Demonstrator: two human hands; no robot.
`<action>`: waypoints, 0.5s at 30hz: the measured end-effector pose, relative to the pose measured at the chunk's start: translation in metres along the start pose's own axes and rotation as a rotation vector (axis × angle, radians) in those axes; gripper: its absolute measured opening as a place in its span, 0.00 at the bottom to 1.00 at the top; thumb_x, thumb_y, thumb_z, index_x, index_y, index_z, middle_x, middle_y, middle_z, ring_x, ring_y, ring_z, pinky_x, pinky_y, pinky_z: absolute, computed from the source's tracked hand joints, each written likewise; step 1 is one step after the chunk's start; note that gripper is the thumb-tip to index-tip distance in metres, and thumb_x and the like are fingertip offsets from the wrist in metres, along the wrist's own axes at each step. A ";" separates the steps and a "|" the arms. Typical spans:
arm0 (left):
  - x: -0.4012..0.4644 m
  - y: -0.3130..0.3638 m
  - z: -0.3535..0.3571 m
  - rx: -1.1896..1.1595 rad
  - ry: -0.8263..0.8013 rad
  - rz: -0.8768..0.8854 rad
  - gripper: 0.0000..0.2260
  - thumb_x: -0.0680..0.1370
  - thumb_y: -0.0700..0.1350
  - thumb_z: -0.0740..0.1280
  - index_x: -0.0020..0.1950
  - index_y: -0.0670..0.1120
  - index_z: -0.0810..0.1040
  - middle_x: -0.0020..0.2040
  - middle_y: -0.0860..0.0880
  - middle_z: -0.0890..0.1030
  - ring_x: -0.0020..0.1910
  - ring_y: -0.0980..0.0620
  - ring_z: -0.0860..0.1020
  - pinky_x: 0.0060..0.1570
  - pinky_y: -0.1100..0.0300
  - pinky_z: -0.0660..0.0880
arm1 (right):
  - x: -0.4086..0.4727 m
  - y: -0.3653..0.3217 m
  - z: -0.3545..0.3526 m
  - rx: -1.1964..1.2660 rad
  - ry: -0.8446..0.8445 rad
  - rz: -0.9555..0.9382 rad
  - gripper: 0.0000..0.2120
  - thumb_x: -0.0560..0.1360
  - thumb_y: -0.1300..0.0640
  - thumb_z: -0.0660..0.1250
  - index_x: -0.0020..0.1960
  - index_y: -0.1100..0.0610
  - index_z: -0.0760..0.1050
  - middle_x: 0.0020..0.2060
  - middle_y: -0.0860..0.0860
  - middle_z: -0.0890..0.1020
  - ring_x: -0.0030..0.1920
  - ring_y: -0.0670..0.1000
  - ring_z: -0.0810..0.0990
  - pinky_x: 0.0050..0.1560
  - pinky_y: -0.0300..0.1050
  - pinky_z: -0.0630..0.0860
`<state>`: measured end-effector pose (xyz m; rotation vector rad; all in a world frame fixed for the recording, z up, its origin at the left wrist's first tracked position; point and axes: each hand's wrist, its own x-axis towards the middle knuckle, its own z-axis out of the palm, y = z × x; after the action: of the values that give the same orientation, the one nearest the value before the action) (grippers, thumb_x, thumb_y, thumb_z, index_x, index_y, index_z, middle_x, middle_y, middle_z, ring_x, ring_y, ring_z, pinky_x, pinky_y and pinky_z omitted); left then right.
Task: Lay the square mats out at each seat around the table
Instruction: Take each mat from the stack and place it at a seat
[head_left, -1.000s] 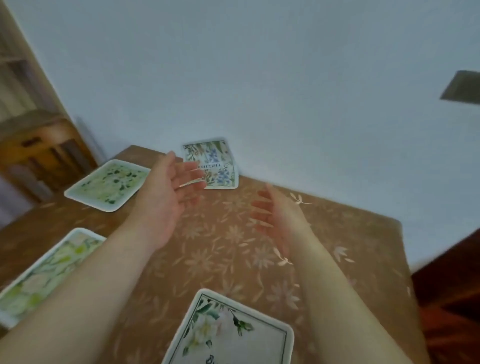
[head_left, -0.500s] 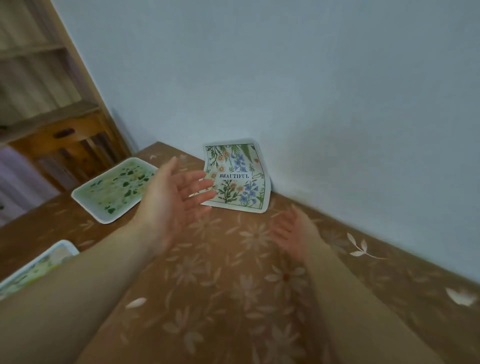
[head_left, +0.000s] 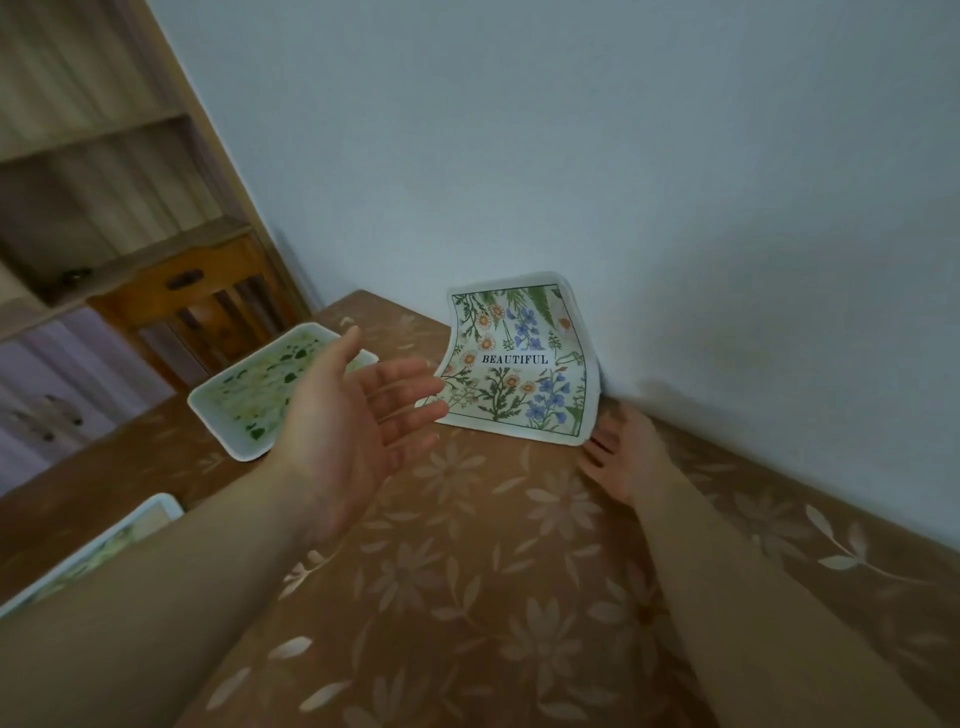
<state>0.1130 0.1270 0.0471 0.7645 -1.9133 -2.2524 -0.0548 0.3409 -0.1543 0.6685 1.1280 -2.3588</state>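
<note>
A square floral mat (head_left: 519, 364) printed with "BEAUTIFUL" lies at the table's far edge, its back half curling up against the wall. My left hand (head_left: 353, 431) hovers open, palm up, just left of its near left corner. My right hand (head_left: 621, 452) rests open on the tablecloth, fingertips at the mat's near right corner. A green-patterned mat (head_left: 260, 395) lies flat to the left, partly behind my left hand. Another mat (head_left: 98, 551) shows at the lower left, cut off by my forearm.
The table wears a brown cloth with pale flowers (head_left: 493, 571). A pale blue wall (head_left: 623, 182) runs right along the far edge. A wooden chair (head_left: 197, 306) and shelves (head_left: 104, 156) stand beyond the left end.
The view has moved closer to the far mat. Both hands have reached forward, the right one dropping to the cloth at the mat's corner. The nearest mat has left the frame.
</note>
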 end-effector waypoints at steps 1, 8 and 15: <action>-0.001 0.000 -0.003 -0.004 0.010 -0.001 0.29 0.81 0.64 0.57 0.60 0.41 0.84 0.58 0.40 0.87 0.60 0.39 0.84 0.64 0.41 0.76 | 0.002 0.000 0.003 -0.003 0.015 -0.010 0.18 0.83 0.45 0.62 0.64 0.55 0.79 0.61 0.55 0.82 0.63 0.56 0.78 0.68 0.57 0.72; -0.013 0.005 -0.026 -0.020 0.066 -0.016 0.31 0.81 0.65 0.56 0.62 0.41 0.83 0.58 0.40 0.87 0.59 0.40 0.84 0.59 0.43 0.77 | -0.001 0.002 0.018 -0.110 0.053 -0.037 0.10 0.84 0.59 0.61 0.55 0.51 0.81 0.58 0.56 0.82 0.55 0.56 0.79 0.51 0.50 0.77; -0.043 0.001 -0.047 -0.095 0.107 -0.060 0.32 0.80 0.66 0.57 0.63 0.41 0.82 0.57 0.40 0.87 0.58 0.40 0.84 0.54 0.46 0.77 | -0.038 0.029 0.008 -0.111 0.090 0.023 0.13 0.84 0.51 0.61 0.62 0.55 0.79 0.58 0.56 0.82 0.53 0.56 0.80 0.57 0.56 0.74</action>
<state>0.1704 0.1005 0.0570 0.9199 -1.7460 -2.2681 -0.0103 0.3244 -0.1447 0.7508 1.2723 -2.2485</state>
